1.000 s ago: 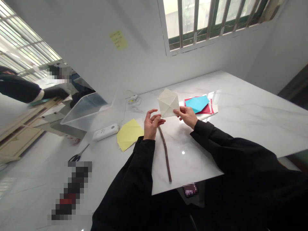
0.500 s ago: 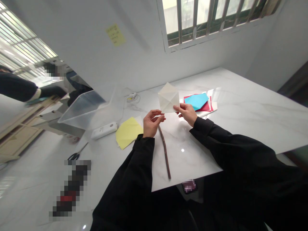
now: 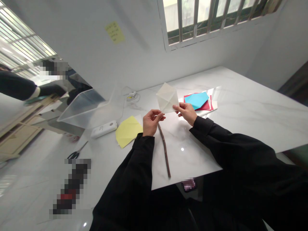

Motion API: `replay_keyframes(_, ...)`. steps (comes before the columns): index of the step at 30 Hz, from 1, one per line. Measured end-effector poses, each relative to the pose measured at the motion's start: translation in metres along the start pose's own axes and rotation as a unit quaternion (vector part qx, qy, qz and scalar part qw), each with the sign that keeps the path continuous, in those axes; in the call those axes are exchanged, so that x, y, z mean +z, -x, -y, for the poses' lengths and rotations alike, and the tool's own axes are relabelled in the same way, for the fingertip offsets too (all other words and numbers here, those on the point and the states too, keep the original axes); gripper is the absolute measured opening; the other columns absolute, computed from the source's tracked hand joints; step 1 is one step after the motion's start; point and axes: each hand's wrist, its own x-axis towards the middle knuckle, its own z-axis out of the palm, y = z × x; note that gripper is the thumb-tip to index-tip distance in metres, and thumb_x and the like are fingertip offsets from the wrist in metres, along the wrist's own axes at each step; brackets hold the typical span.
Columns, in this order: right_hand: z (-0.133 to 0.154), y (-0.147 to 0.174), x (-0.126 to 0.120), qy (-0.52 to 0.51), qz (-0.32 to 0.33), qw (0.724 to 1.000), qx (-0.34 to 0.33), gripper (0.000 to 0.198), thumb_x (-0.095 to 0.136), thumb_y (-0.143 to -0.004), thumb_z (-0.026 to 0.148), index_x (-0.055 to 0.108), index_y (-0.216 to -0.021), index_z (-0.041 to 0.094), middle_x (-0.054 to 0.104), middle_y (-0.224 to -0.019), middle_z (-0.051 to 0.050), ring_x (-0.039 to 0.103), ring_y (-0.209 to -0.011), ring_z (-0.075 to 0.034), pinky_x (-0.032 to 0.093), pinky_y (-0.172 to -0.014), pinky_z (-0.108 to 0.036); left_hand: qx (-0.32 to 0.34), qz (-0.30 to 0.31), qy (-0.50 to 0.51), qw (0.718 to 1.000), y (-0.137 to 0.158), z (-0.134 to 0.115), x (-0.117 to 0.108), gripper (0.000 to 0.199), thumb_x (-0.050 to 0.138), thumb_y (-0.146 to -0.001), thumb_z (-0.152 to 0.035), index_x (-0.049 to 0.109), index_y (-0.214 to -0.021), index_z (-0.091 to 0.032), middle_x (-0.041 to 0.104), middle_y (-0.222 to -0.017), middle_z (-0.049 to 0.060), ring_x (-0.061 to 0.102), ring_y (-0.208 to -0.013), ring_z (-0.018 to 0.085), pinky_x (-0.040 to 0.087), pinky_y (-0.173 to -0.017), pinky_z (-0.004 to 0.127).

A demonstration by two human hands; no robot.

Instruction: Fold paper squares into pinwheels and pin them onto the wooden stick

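A creased, cream-white sheet of paper [image 3: 166,96] is held up above the table, its fold lines crossing near the middle. My right hand [image 3: 186,112] grips its lower right edge between thumb and fingers. At the lower left corner, my left hand [image 3: 152,121] pinches the sheet with thumb and forefinger. Below the left hand a thin brown stick [image 3: 165,147] lies on the white table, its upper end partly hidden by that hand. Behind my right hand lie a blue sheet of paper [image 3: 197,100] and red paper [image 3: 207,106], stacked on a pale sheet.
Yellow paper [image 3: 128,131] lies left of my hands, beside a white power strip [image 3: 104,129]. A clear plastic bin [image 3: 84,107] stands farther left, with scissors [image 3: 76,153] nearer me. A blurred dark object [image 3: 71,189] sits front left. Another person's sleeve [image 3: 16,85] shows at far left.
My left thumb and forefinger have closed on the sheet's lower left corner. The paper has tilted slightly to the left; my right hand keeps its grip.
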Motion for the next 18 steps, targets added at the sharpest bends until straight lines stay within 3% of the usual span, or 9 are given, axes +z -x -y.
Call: replay_keyframes(18,0.004,0.0028,0.003,-0.006,0.016,1.0,-0.001,0.057,0.08,-0.069,0.072,0.067,-0.079,0.017,0.06,-0.069,-0.002,0.053,-0.065,-0.013,0.043,-0.052,-0.024,-0.01,-0.027,0.019,0.999,0.0006,-0.0003,0.0014,0.039,0.089,-0.069,-0.039,0.061,-0.087,-0.02,0.071,-0.071,-0.001,0.074,-0.07,0.017,0.06,-0.073,0.03)
